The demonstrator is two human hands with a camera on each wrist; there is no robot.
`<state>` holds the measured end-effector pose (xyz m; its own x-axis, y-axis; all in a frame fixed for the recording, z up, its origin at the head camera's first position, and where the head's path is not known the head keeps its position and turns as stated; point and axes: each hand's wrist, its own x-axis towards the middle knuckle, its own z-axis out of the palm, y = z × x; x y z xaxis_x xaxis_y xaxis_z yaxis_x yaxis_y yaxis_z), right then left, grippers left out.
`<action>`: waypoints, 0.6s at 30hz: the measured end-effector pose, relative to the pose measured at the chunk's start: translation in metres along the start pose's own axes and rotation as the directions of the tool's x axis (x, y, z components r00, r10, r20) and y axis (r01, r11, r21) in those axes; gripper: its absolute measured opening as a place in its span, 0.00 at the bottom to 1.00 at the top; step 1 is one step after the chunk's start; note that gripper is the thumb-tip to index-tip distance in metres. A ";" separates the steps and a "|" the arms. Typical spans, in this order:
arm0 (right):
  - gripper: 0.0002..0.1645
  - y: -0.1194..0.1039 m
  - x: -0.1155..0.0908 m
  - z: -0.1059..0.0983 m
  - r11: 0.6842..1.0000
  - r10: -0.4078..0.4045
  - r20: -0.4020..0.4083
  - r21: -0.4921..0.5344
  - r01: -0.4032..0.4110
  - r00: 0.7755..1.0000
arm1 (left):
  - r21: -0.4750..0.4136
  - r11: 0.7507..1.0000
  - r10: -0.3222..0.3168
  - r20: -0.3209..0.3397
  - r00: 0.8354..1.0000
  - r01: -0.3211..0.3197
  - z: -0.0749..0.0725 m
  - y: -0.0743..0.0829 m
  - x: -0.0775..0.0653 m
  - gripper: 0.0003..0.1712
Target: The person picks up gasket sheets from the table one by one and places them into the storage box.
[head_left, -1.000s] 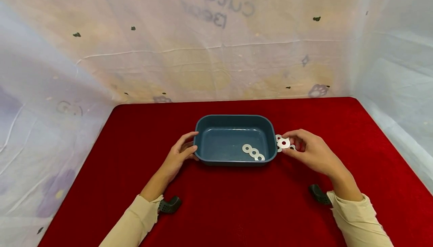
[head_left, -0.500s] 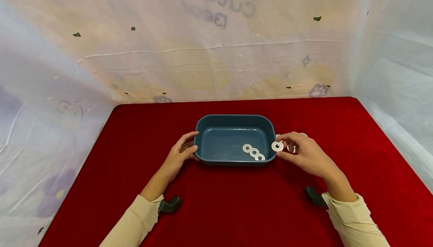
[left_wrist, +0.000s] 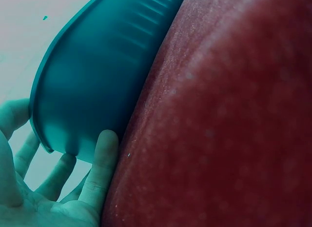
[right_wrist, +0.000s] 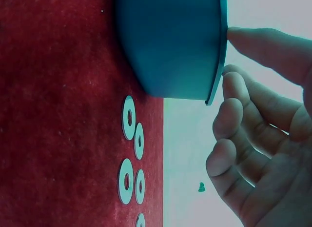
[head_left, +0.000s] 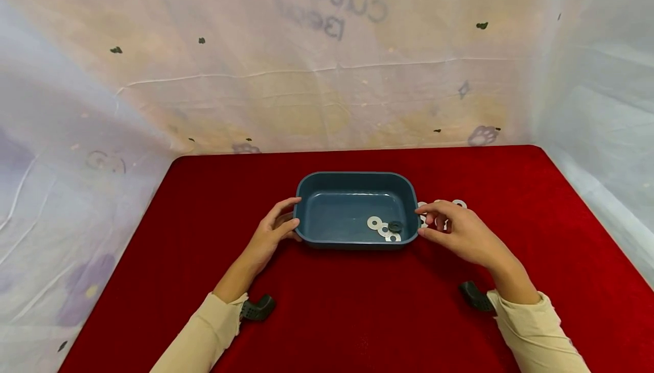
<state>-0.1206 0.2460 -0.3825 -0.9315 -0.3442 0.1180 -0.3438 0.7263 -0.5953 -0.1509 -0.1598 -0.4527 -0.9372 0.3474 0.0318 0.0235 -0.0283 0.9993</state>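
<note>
A dark blue plastic bin holds several flat ring washers. Three pale washers lie in an overlapping row near its front right corner, and a dark-looking washer shows over them. My right hand is at the bin's right rim with thumb and forefinger apart, nothing between them, the other fingers loosely curled. Beneath it, several pale washers lie on the red cloth, partly hidden by the hand in the head view. My left hand touches the bin's left end, its fingers against the outer wall.
A red cloth covers the table. Pale printed sheeting rises at the back and both sides. A dark device sits at each wrist, one by the left cuff and one by the right cuff.
My right hand has carried a washer left from the pile to the bin's rim and let it go. That washer now shows inside the bin. My left hand has stayed put.
</note>
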 end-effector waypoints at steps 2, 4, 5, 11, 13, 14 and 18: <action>0.20 0.001 0.000 -0.001 1.000 -0.001 -0.008 -0.010 0.001 1.000 | -0.002 1.000 -0.002 0.000 1.000 0.002 0.000 0.000 0.000 0.30; 0.19 0.003 0.000 -0.002 1.000 0.006 -0.018 -0.023 -0.007 1.000 | -0.003 1.000 -0.005 -0.002 1.000 0.005 0.001 0.001 0.001 0.30; 0.19 0.004 0.000 -0.003 1.000 0.012 -0.021 -0.022 -0.013 1.000 | -0.003 1.000 -0.005 -0.002 1.000 0.005 0.001 0.001 0.001 0.30; 0.18 0.013 0.000 -0.008 0.995 0.103 -0.014 -0.014 -0.104 0.995 | 0.002 1.000 -0.004 -0.001 1.000 0.004 0.000 0.001 0.001 0.30; 0.18 0.017 0.000 -0.008 0.991 0.131 -0.002 -0.022 -0.131 0.991 | 0.004 1.000 -0.005 -0.001 1.000 0.005 0.000 0.001 0.002 0.30; 0.18 0.019 0.000 -0.008 0.990 0.141 0.009 -0.025 -0.141 0.990 | 0.005 1.000 -0.004 0.000 1.000 0.004 0.000 0.001 0.001 0.30; 0.18 0.029 0.000 -0.003 0.986 0.163 0.065 -0.039 -0.161 0.985 | 0.008 1.000 -0.010 0.000 1.000 0.010 0.000 0.001 0.001 0.30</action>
<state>-0.1311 0.2684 -0.3973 -0.9653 -0.2592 -0.0324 -0.1940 0.7946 -0.5753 -0.1519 -0.1596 -0.4515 -0.9372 0.3479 0.0223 0.0173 -0.0175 0.9997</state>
